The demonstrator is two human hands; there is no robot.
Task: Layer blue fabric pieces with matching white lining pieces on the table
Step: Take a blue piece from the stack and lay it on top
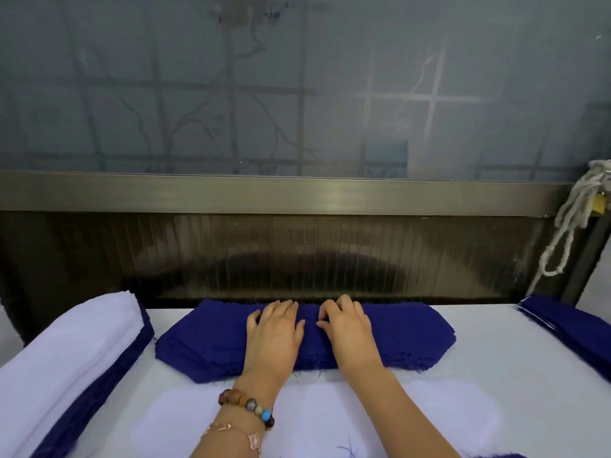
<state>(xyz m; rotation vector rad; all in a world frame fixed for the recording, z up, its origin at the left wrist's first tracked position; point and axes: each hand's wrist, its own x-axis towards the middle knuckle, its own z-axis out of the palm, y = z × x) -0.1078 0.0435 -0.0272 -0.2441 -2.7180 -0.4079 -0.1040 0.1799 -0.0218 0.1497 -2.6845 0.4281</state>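
Observation:
A thick stack of blue fabric pieces (pixel 205 338) lies across the white table (pixel 489 345) at its far edge. My left hand (pixel 274 332) and my right hand (pixel 347 325) rest side by side on top of the stack's middle, fingers bent down onto the cloth, touching it. Whether either hand pinches a layer cannot be made out. A white lining piece (pixel 330 421) lies flat on the table in front of the stack, under my forearms.
At the left lies a pile of white lining (pixel 66 352) on top of blue pieces (pixel 99 395). Another blue stack (pixel 568 322) sits at the right edge. A dark ribbed panel (pixel 297 259) and a metal rail stand right behind the table. A white rope (pixel 572 219) hangs at the right.

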